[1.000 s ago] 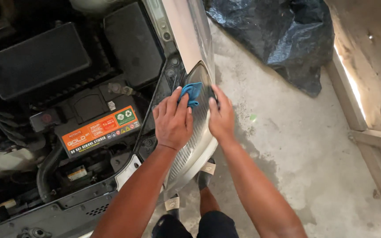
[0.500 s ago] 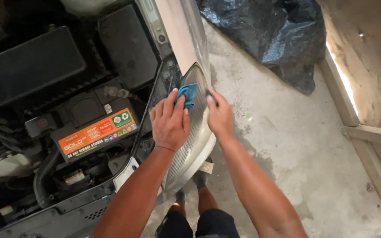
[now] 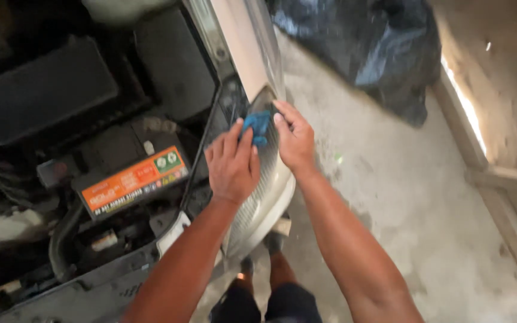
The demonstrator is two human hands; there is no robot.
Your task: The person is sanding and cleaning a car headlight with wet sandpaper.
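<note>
Far left: open engine bay (image 3: 61,119), dark and partly blurred. A large black rectangular cover (image 3: 43,96) sits upper left. Below it, a car battery (image 3: 130,179) with a long rectangular orange label on its top face and a small green square patch at the label's right end; print not described. A black hose (image 3: 61,239) curves down at lower left, beside a pale whitish part at the left edge.

Centre: the left hand (image 3: 231,164) lies flat, palm down, on the headlight (image 3: 264,191), fingers close together and pointing up toward a blue cloth (image 3: 257,127). Fingertips rest on the cloth's lower edge, pressing it against the lens. The headlight is a clear ribbed lens set in the car's front corner, between the engine bay and the floor. The pale body panel (image 3: 240,54) runs up from it.

Just right of the cloth: the right hand (image 3: 294,140) curls over the outer edge of the headlight, fingers bent and together, thumb side touching the cloth. Cannot tell if it pinches the cloth or only steadies the lens.

Right: bare concrete floor (image 3: 402,197). A crumpled black plastic sheet (image 3: 366,54) lies top right. A wooden beam (image 3: 498,173) runs along the far right edge, with a sunlit strip.

Bottom centre: the person's legs and shoes, below the headlight.
</note>
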